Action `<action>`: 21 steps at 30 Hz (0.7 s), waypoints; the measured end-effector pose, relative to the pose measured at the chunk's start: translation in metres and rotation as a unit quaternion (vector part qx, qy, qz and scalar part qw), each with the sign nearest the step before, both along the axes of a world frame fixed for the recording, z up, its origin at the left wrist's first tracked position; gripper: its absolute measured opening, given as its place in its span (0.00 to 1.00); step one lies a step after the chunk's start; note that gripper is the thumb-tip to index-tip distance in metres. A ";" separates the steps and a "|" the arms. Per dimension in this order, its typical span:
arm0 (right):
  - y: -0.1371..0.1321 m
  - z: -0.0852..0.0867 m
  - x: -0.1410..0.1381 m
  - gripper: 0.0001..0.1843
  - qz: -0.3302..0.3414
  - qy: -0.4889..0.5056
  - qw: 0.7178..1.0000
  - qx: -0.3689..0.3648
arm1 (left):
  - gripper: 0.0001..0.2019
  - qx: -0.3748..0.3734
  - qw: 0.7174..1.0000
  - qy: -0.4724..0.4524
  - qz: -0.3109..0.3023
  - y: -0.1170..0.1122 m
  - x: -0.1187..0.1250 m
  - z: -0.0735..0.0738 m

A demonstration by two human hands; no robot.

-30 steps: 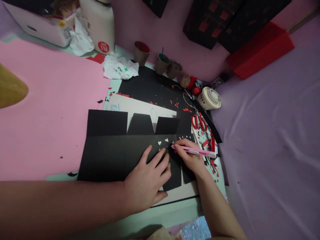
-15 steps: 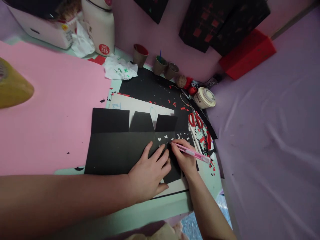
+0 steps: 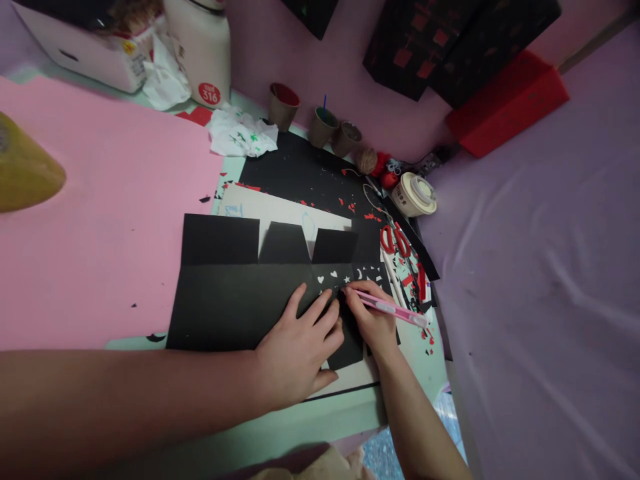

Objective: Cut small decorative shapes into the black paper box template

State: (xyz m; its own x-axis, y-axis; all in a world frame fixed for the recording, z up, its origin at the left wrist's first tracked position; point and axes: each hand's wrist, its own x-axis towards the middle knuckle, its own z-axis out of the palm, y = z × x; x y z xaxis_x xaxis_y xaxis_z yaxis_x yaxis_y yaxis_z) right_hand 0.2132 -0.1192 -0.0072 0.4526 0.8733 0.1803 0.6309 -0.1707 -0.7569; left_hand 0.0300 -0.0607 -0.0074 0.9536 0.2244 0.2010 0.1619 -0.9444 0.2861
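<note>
A black sheet of card (image 3: 220,300), with fold lines and flaps along its far edge, lies in front of me. Small hearts, a star and a moon are cut through its right part, with white showing beneath. My left hand (image 3: 303,353) rests flat on the card, fingers spread. In my right hand (image 3: 373,323) is a slim pink craft knife (image 3: 390,307), gripped like a pen. Its tip meets the card just below the star, close to my left fingertips; the blade itself is too small to make out. White paper (image 3: 280,202) with blue marks lies underneath.
Red-handled scissors (image 3: 395,240) lie among red and black scraps on the right. Behind stand several cups, among them a lidded cup (image 3: 414,195), plus a ball of twine (image 3: 367,160) and a white bottle (image 3: 203,53). Pink paper (image 3: 110,220) covers the left.
The right hand and knife tip have shifted very slightly right in view, along with a small camera movement. The left hand stays on the card.
</note>
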 end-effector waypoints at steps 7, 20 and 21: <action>0.000 -0.001 -0.001 0.06 -0.012 0.012 1.000 0.002 | 0.29 0.003 1.000 0.000 0.002 0.000 0.001 -0.001; -0.001 0.002 -0.008 0.05 -0.031 -0.023 0.999 0.006 | 0.29 -0.001 1.000 -0.003 0.002 -0.001 0.000 0.000; -0.001 0.002 -0.011 0.05 -0.036 -0.031 0.999 0.006 | 0.29 -0.003 1.000 -0.003 0.002 -0.001 0.001 0.000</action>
State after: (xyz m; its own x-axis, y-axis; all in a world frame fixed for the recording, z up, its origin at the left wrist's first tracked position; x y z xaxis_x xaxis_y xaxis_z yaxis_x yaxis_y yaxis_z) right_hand 0.2020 -0.1202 -0.0051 0.5020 0.8365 0.2196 0.6631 -0.2093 -0.7187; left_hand 0.0306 -0.0614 -0.0071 0.9513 0.2294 0.2059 0.1640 -0.9422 0.2922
